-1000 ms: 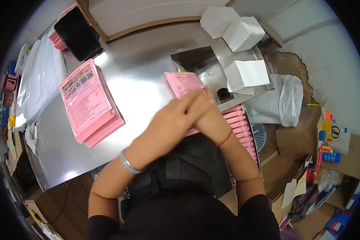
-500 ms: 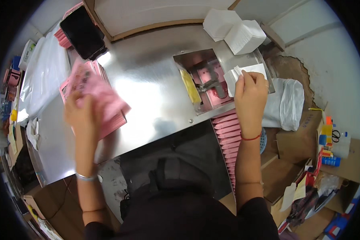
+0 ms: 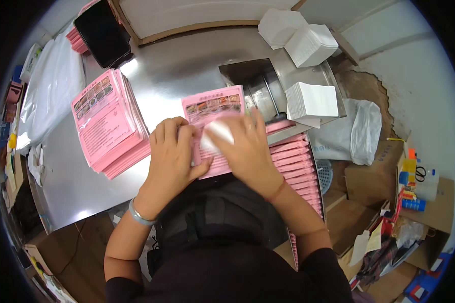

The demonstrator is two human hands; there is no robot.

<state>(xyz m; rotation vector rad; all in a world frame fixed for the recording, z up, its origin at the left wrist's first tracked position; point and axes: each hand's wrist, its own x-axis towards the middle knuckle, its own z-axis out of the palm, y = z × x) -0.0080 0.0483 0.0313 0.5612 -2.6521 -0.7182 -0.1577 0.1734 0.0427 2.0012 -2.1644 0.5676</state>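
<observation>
At the table's front edge lies a pink printed paper bag [image 3: 214, 98] with small food pictures along its top. My left hand [image 3: 169, 151] grips its left side, thumb across the lower part. My right hand [image 3: 252, 154], partly smeared by motion, holds a white napkin [image 3: 218, 135] over the front of the bag. Whether the napkin is inside or on top of it, I cannot tell. A thick stack of the same pink bags [image 3: 106, 131] is to the left. On the right stands a pile of folded white napkins [image 3: 313, 101].
A rectangular opening [image 3: 253, 76] with a metal rod is cut into the steel table [image 3: 187, 60]. Below its edge runs a row of filled pink packets [image 3: 294, 166]. More napkins [image 3: 311, 44] sit behind, and a black phone [image 3: 102, 34] stands at back left.
My left hand has brought a pink bag rightward from the stack. My right hand has moved left from the napkin pile with a napkin. The pink packet inside the table opening is no longer seen.
</observation>
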